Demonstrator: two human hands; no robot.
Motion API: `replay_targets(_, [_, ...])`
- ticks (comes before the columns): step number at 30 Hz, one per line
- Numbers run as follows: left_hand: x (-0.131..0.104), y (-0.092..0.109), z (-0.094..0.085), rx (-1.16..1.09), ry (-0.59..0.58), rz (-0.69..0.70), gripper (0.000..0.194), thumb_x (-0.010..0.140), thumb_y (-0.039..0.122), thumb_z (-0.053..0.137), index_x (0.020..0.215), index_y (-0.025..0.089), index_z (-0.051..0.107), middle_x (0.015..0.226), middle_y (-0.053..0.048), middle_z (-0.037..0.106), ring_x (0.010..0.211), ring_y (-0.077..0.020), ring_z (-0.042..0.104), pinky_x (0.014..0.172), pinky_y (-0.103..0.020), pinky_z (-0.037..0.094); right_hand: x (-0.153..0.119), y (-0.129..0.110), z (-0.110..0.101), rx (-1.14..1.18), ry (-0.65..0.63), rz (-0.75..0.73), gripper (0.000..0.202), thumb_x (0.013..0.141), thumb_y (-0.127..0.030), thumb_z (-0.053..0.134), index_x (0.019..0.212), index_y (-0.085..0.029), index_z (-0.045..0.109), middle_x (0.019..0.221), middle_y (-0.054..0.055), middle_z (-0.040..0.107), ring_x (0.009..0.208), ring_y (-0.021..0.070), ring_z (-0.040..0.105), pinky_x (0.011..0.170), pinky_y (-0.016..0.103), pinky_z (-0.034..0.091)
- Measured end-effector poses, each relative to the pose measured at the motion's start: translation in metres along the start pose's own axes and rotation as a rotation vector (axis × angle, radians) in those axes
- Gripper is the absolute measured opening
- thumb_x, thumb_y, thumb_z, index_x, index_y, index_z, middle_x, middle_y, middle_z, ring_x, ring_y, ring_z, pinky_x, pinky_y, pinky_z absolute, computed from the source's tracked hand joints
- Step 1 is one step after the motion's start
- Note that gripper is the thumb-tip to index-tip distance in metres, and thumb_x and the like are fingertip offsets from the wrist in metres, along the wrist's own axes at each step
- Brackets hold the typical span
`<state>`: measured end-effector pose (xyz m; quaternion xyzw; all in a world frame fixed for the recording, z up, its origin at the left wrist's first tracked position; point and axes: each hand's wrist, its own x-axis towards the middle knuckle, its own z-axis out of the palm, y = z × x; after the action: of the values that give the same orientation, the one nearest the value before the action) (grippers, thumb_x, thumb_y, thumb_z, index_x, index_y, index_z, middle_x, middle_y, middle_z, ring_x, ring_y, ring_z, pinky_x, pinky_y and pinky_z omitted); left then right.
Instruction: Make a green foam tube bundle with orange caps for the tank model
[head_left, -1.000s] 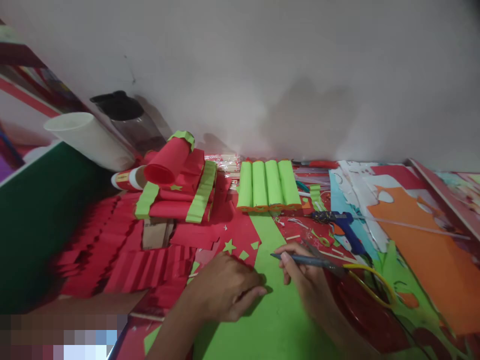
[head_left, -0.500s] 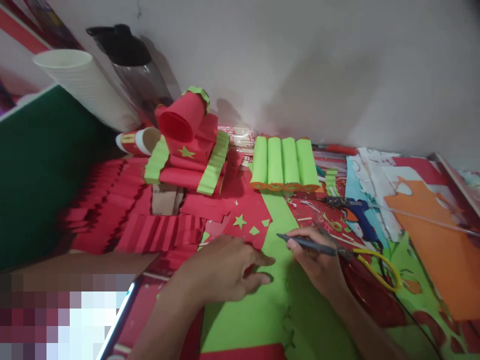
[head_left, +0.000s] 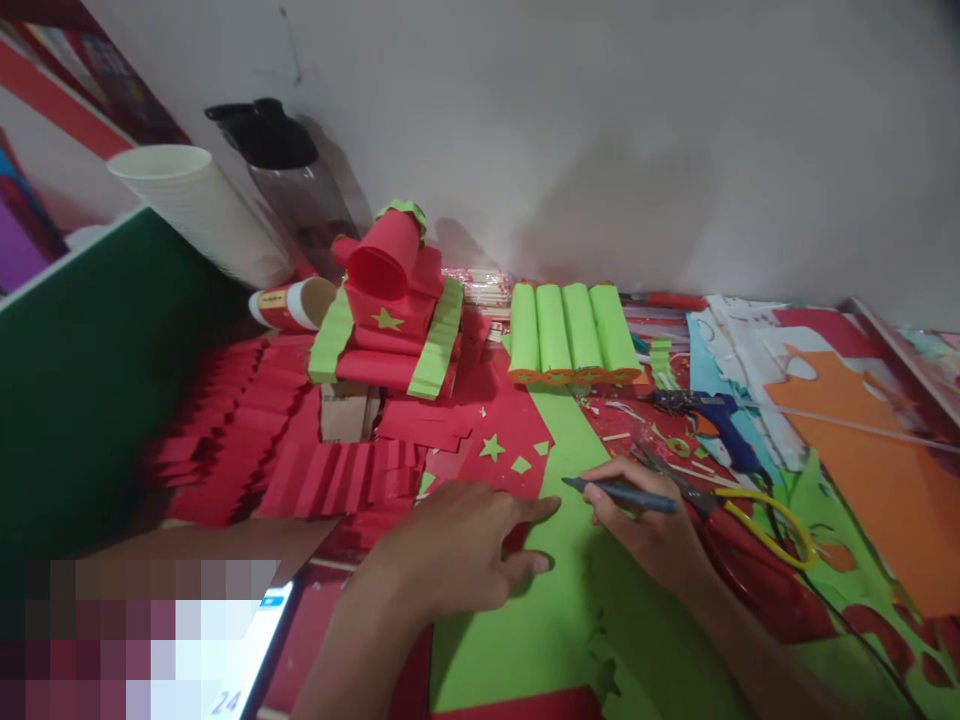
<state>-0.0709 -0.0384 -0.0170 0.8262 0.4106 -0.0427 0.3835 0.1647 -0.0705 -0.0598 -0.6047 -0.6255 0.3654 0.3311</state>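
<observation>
My left hand (head_left: pixel 469 545) rests on the green paper (head_left: pixel 517 650), index finger and thumb stretched apart, with nothing between them. Gripped in my right hand (head_left: pixel 645 525) is a dark pen (head_left: pixel 626 493), its tip pointing left just over the paper, near my left index fingertip. Star-shaped cut-outs mark the lower part of the green sheet. A small green star (head_left: pixel 492 448) and green scraps lie on red paper left of the pen tip. Beyond the hands are four green rolls (head_left: pixel 574 330) with orange ends, and a red paper tank model (head_left: pixel 390 320) stands to their left.
On the right lie a blue glue gun (head_left: pixel 720 425), yellow-handled pliers (head_left: pixel 765 525) and orange paper (head_left: pixel 870 450). Pleated red paper (head_left: pixel 247 420), stacked white cups (head_left: pixel 195 210) and a dark-lidded bottle (head_left: pixel 289 170) are at left. A lit screen (head_left: pixel 259 640) is at lower left.
The view has shifted, so most things appear lower and further right. My left index finger is straighter and further from the thumb. The pen stays in my right hand.
</observation>
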Motion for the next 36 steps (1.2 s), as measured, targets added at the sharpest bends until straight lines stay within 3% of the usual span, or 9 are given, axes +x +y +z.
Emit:
replay_targets(4, [-0.0010, 0.0070, -0.0066, -0.006, -0.041, -0.050, 0.057, 0.088, 0.054, 0.048, 0.140, 0.031, 0.052, 0.089, -0.008, 0.074, 0.080, -0.0269, 0.067, 0.069, -0.031, 0.044, 0.0000, -0.0009, -0.0013, 0.012, -0.034, 0.036, 0.016, 0.088, -0.035, 0.060, 0.082, -0.021, 0.064, 0.063, -0.001, 0.062, 0.055, 0.0144, 0.057, 0.052, 0.025, 0.043])
replay_targets(7, [0.0002, 0.0086, -0.0086, 0.001, -0.077, -0.054, 0.056, 0.089, 0.055, 0.046, 0.140, 0.031, 0.051, 0.084, -0.008, 0.074, 0.081, -0.0273, 0.067, 0.073, -0.032, 0.045, 0.0005, -0.0009, -0.0016, 0.031, -0.050, 0.049, 0.016, 0.088, -0.035, 0.061, 0.082, -0.020, 0.063, 0.063, -0.002, 0.062, 0.055, 0.0135, 0.056, 0.052, 0.024, 0.042])
replay_targets(12, [0.0025, 0.0061, -0.0082, 0.015, -0.088, -0.016, 0.054, 0.090, 0.054, 0.045, 0.140, 0.033, 0.051, 0.072, -0.006, 0.071, 0.073, -0.0259, 0.066, 0.070, -0.032, 0.045, 0.0005, 0.0010, -0.0010, 0.000, -0.069, 0.023, 0.015, 0.087, -0.033, 0.062, 0.084, -0.020, 0.067, 0.071, 0.000, 0.067, 0.062, 0.0141, 0.058, 0.057, 0.024, 0.044])
replay_targets(28, [0.0049, 0.0031, -0.0042, -0.006, -0.077, 0.001, 0.051, 0.091, 0.052, 0.047, 0.139, 0.035, 0.053, 0.077, -0.005, 0.072, 0.068, -0.0227, 0.065, 0.063, -0.028, 0.042, 0.0010, 0.0039, 0.0012, -0.010, -0.046, 0.013, 0.014, 0.086, -0.032, 0.061, 0.083, -0.020, 0.067, 0.071, -0.001, 0.068, 0.063, 0.0134, 0.059, 0.059, 0.023, 0.044])
replay_targets(36, [0.0049, 0.0038, -0.0046, -0.016, -0.077, -0.002, 0.051, 0.091, 0.053, 0.046, 0.137, 0.034, 0.055, 0.076, -0.006, 0.073, 0.072, -0.0247, 0.066, 0.067, -0.031, 0.044, 0.0011, 0.0014, 0.0011, -0.012, -0.037, 0.011, 0.014, 0.086, -0.033, 0.062, 0.084, -0.020, 0.068, 0.072, 0.000, 0.070, 0.063, 0.0136, 0.060, 0.058, 0.023, 0.045])
